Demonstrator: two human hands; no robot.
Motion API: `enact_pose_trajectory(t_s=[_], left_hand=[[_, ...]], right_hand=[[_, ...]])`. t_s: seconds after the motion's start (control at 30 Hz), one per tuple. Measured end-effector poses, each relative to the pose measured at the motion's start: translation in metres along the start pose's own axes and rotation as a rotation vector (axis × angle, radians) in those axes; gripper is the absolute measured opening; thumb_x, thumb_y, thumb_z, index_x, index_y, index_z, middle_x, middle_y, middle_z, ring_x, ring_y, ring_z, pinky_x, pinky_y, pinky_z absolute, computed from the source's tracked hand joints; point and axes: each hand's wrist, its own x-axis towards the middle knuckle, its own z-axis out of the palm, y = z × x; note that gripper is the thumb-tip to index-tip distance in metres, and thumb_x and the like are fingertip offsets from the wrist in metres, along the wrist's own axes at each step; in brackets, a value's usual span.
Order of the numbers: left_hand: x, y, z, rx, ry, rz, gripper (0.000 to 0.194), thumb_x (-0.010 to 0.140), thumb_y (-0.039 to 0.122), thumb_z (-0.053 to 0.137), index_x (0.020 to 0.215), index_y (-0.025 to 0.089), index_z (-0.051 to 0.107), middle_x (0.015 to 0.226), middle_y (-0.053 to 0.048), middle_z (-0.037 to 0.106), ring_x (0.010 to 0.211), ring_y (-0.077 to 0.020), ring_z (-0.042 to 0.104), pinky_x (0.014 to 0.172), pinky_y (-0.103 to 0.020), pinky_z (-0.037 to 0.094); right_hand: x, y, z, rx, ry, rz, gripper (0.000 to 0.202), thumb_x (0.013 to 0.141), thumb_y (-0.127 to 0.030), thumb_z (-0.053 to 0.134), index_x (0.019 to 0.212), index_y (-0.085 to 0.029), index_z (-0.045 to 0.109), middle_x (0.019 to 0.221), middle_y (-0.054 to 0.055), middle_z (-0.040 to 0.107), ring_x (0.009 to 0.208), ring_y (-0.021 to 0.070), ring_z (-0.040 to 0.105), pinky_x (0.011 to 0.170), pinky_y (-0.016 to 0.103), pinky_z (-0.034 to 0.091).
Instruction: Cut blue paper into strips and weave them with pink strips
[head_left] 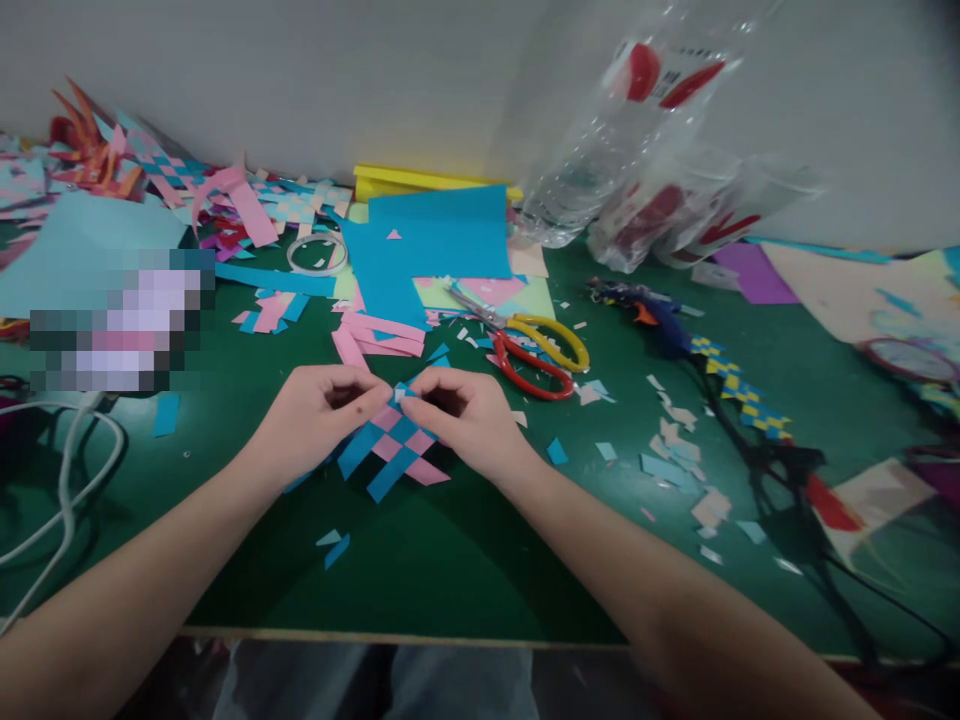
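Both hands are on one piece from where I stand: a woven paper piece, pink and blue checks, held low over the green table, front and centre, loose strip ends fanning toward the person. Can't tell if its lower edge touches the surface.

Left hand: thumb and finger pinched on the upper left of the weave. Right hand: same pinch on the upper right, fingertips close to the left's. A small pale bit shows between them.

Just beyond the hands: folded pink strips. Scissors lie past the right hand, one red handle loop, one yellow, blades pointing away to the left. Behind: big blue sheet on other paper, tape roll to its left.

Left side: pixelated object, unreadable, white cable running from it toward the near edge.

Right side: loose paper scraps, a blue-yellow woven strip. Clear bottle leans at the back, plastic-wrapped cups beside it.
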Motion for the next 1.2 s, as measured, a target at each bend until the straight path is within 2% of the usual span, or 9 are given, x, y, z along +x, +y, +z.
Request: enact_pose_trajectory(t_s=[0.07, 0.13, 0.2, 0.3, 0.4, 0.57, 0.77, 0.9, 1.2], left_hand=[[0.0, -0.001, 0.001, 0.001, 0.005, 0.003, 0.02, 0.081, 0.035, 0.068, 0.078, 0.017, 0.074, 0.079, -0.004, 0.074, 0.074, -0.0182, 0.067, 0.068, -0.026, 0.053], [0.001, -0.003, 0.001, -0.001, 0.014, 0.01, 0.02, 0.081, 0.035, 0.067, 0.077, 0.017, 0.074, 0.078, -0.004, 0.074, 0.073, -0.0176, 0.067, 0.068, -0.026, 0.053], [0.001, -0.004, 0.002, -0.011, 0.02, 0.011, 0.02, 0.081, 0.035, 0.067, 0.078, 0.017, 0.074, 0.078, -0.004, 0.074, 0.072, -0.0173, 0.067, 0.068, -0.026, 0.053], [0.001, -0.004, 0.003, -0.031, 0.027, 0.005, 0.02, 0.079, 0.035, 0.069, 0.076, 0.017, 0.075, 0.076, -0.004, 0.074, 0.071, -0.0176, 0.067, 0.067, -0.026, 0.053], [0.0, -0.002, 0.004, -0.038, 0.038, 0.002, 0.018, 0.077, 0.034, 0.07, 0.074, 0.017, 0.076, 0.074, -0.004, 0.074, 0.071, -0.0181, 0.067, 0.067, -0.026, 0.053], [0.0, 0.0, 0.005, 0.004, 0.045, 0.012, 0.017, 0.08, 0.033, 0.068, 0.078, 0.018, 0.078, 0.078, -0.004, 0.076, 0.075, -0.0204, 0.07, 0.069, -0.028, 0.055], [0.0, -0.002, 0.006, 0.045, 0.02, 0.021, 0.02, 0.082, 0.033, 0.066, 0.081, 0.018, 0.078, 0.08, -0.004, 0.077, 0.074, -0.0201, 0.07, 0.066, -0.027, 0.053], [0.0, -0.002, 0.007, 0.075, 0.015, 0.029, 0.02, 0.082, 0.031, 0.065, 0.081, 0.017, 0.079, 0.078, -0.003, 0.077, 0.073, -0.0189, 0.07, 0.064, -0.025, 0.053], [-0.001, 0.001, 0.008, 0.111, 0.044, 0.103, 0.019, 0.085, 0.029, 0.064, 0.085, 0.018, 0.08, 0.079, -0.001, 0.077, 0.073, -0.0163, 0.07, 0.065, -0.021, 0.053]], right_hand=[[0.0, 0.0, 0.001, -0.024, 0.029, -0.046, 0.01, 0.077, -0.03, 0.069, 0.076, -0.021, 0.065, 0.074, 0.0, 0.067, 0.066, 0.0132, 0.06, 0.062, 0.029, 0.051], [-0.002, -0.002, 0.001, -0.117, 0.126, -0.151, 0.013, 0.076, -0.026, 0.07, 0.088, -0.022, 0.067, 0.089, 0.003, 0.068, 0.079, 0.0158, 0.063, 0.072, 0.033, 0.053], [-0.004, -0.005, 0.001, -0.283, 0.241, -0.282, 0.014, 0.077, -0.024, 0.07, 0.091, -0.024, 0.068, 0.097, 0.004, 0.066, 0.091, 0.0186, 0.063, 0.081, 0.037, 0.053], [-0.009, -0.011, 0.002, -0.498, 0.309, -0.459, 0.005, 0.081, -0.021, 0.067, 0.081, -0.025, 0.07, 0.084, 0.003, 0.066, 0.084, 0.0191, 0.063, 0.078, 0.037, 0.051], [-0.011, -0.013, 0.004, -0.577, 0.285, -0.538, 0.011, 0.083, -0.018, 0.064, 0.077, -0.024, 0.071, 0.074, 0.002, 0.068, 0.071, 0.0168, 0.063, 0.07, 0.035, 0.05], [-0.013, -0.014, 0.006, -0.597, 0.266, -0.477, 0.012, 0.083, -0.019, 0.064, 0.077, -0.023, 0.073, 0.073, 0.002, 0.072, 0.067, 0.016, 0.065, 0.069, 0.034, 0.05], [-0.016, -0.02, 0.007, -0.456, 0.211, -0.246, 0.013, 0.081, -0.02, 0.067, 0.069, -0.021, 0.073, 0.062, 0.0, 0.071, 0.057, 0.0136, 0.061, 0.064, 0.031, 0.05], [-0.017, -0.021, 0.008, -0.372, 0.209, -0.147, 0.012, 0.077, -0.019, 0.067, 0.066, -0.019, 0.072, 0.061, -0.001, 0.071, 0.057, 0.0125, 0.061, 0.057, 0.027, 0.048], [-0.017, -0.022, 0.011, -0.26, 0.269, -0.099, 0.01, 0.076, -0.019, 0.068, 0.069, -0.018, 0.074, 0.061, -0.001, 0.07, 0.053, 0.0097, 0.057, 0.052, 0.022, 0.047]])
